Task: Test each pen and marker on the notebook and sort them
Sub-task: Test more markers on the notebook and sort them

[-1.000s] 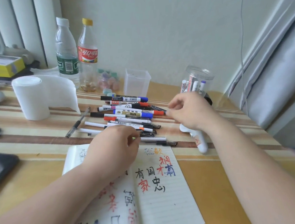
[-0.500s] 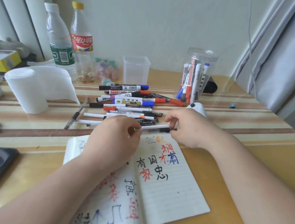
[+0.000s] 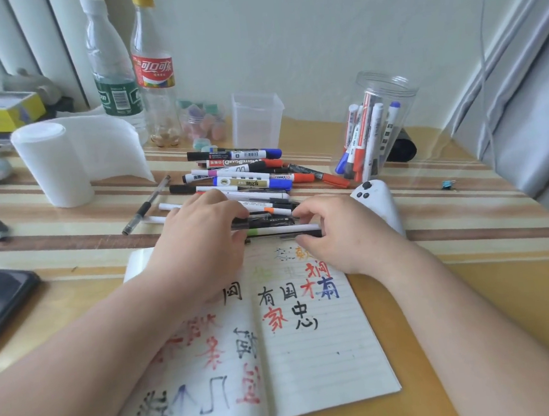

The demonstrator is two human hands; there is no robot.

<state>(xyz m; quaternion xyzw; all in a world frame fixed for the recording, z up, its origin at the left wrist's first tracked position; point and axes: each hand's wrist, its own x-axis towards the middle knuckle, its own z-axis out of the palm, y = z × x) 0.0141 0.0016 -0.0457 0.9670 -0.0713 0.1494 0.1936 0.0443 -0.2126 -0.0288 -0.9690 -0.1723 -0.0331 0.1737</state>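
Left hand (image 3: pixel 203 239) pinches one end of a white pen (image 3: pixel 281 230) lying crosswise at the top edge of the open notebook (image 3: pixel 311 352). Right hand (image 3: pixel 341 235) grips the pen's other end. Loose markers (image 3: pixel 241 177) lie just behind; a clear jar (image 3: pixel 385 84) holding more stands far right.

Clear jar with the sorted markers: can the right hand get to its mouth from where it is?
Probably yes. The clear jar stands open-topped behind the right hand, with only the low white controller between them, so the hand can lift over it.
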